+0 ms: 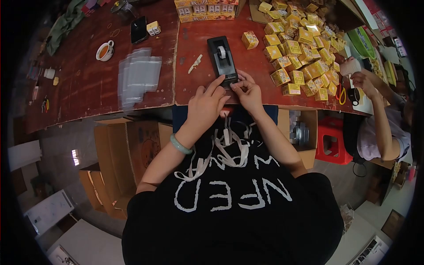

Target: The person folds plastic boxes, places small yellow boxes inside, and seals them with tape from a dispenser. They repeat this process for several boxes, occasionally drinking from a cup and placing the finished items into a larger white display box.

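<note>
A black tape dispenser [222, 57] with a roll of tape [221, 52] stands on the red table in front of me. My left hand [206, 105], with a jade-coloured bangle [180, 145] on its wrist, has its fingers bent at the dispenser's near end, one fingertip touching it. Something small and reddish shows below these fingers, too hidden to name. My right hand [248, 93] is closed in a pinch at the dispenser's cutting edge; whatever sits between thumb and finger is too small to make out. A yellow box [250, 39] stands alone beyond my right hand.
Many small yellow boxes [304, 48] are heaped at the right. Clear plastic sheets [140, 75], a cup [104, 51] and a phone [138, 30] lie left. Boxed goods [206, 9] stand behind. Another person's hand [365, 83] is at the far right, above a red stool [332, 140].
</note>
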### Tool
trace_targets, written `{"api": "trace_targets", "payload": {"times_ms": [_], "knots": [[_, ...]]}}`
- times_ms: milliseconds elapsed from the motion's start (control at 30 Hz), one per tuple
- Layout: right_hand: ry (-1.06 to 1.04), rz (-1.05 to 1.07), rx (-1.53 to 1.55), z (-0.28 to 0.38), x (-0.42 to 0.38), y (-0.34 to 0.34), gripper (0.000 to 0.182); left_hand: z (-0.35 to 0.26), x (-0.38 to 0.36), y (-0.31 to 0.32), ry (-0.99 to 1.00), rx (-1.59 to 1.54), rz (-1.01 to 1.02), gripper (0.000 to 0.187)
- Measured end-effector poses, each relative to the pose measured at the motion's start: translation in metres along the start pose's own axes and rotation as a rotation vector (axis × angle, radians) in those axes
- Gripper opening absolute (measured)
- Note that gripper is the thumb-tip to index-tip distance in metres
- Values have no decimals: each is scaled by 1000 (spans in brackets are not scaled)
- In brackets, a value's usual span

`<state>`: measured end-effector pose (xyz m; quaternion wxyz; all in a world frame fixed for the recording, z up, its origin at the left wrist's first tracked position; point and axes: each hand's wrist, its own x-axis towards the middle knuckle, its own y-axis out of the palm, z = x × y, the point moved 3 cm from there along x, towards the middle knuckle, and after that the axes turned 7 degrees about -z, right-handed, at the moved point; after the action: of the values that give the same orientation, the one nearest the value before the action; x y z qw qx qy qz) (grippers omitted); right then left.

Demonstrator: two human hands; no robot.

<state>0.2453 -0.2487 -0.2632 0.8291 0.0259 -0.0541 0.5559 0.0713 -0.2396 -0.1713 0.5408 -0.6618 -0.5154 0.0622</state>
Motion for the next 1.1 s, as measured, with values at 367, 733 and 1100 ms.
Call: {"api": "trace_targets", "payload": {"times_ms": [367,733,1100], "knots": [[-409,435,-354,218,3,-47,21,-29,25,-30,-389,-945,329,61],[-109,925,-125,230,19,-32,30,-60,48,-43,-182,-922,283,67],[127,671,153,182,21,-41,48,-65,40,-39,-160,-1109,213,58]]}}
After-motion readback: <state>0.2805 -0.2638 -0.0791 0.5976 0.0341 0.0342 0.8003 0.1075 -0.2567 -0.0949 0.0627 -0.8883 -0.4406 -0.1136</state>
